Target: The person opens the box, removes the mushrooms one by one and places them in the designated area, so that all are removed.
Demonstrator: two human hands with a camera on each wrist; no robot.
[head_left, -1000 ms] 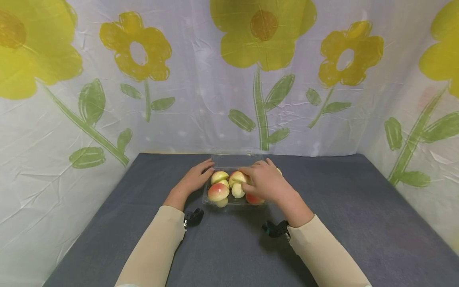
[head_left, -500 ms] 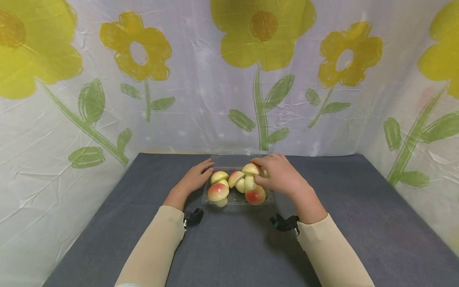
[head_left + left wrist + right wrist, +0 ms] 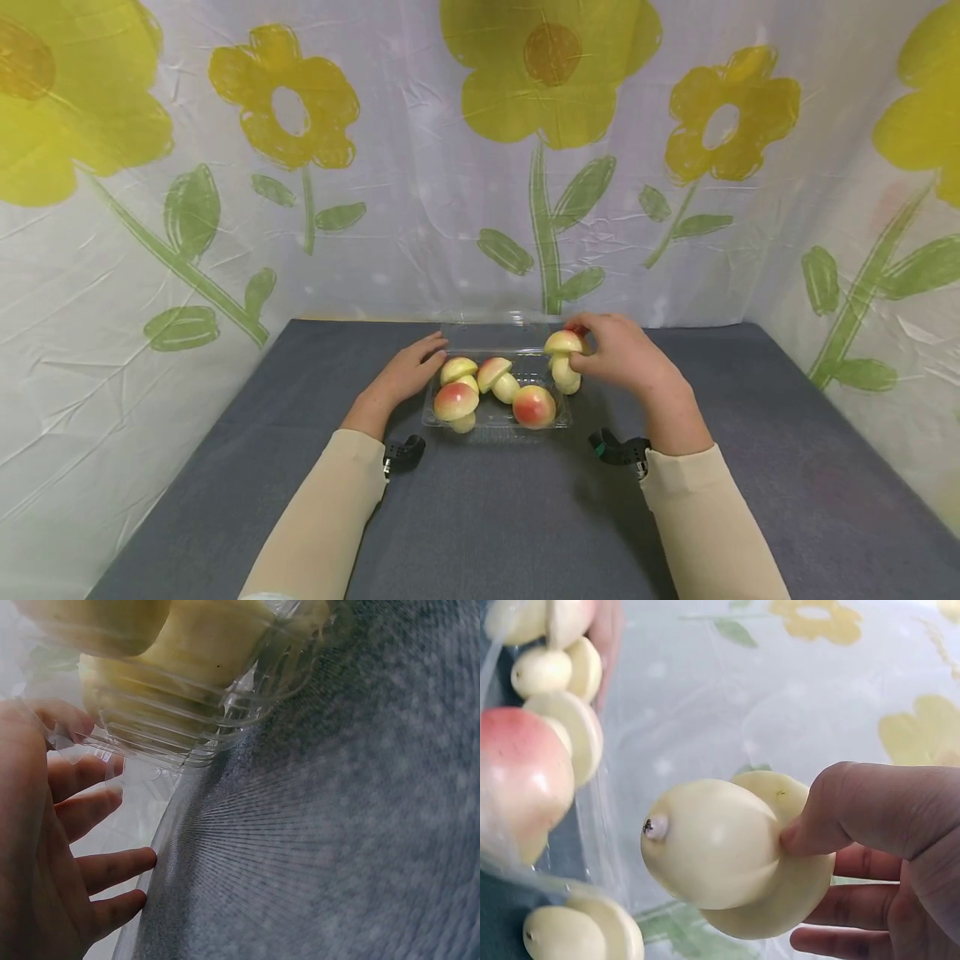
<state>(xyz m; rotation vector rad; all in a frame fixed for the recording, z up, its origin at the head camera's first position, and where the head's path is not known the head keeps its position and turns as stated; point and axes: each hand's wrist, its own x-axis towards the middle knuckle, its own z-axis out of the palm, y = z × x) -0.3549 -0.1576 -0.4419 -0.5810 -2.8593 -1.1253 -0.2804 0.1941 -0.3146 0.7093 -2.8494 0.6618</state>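
My right hand (image 3: 622, 354) pinches a toy mushroom (image 3: 564, 354) with a yellow-and-red cap, between thumb and fingers, at the right edge of a clear plastic clamshell box (image 3: 495, 421). In the right wrist view the stem end of this held mushroom (image 3: 712, 844) faces the camera. Inside the box lie several similar mushrooms, among them a red-capped mushroom (image 3: 534, 407) at front right and another mushroom (image 3: 456, 402) at front left. My left hand (image 3: 407, 371) rests at the box's left side, its fingers (image 3: 112, 870) extended, some touching the clear rim.
Another mushroom (image 3: 566, 934) lies just outside the box's right side, mostly behind the held one in the head view. The box's clear lid (image 3: 495, 335) stands open at the back. Dark grey cloth (image 3: 480, 517) covers the table; a flower-printed curtain (image 3: 405, 250) hangs behind.
My right hand has moved right with the mushroom, from over the middle of the box to its right edge, uncovering the mushrooms there. The left hand has stayed put.
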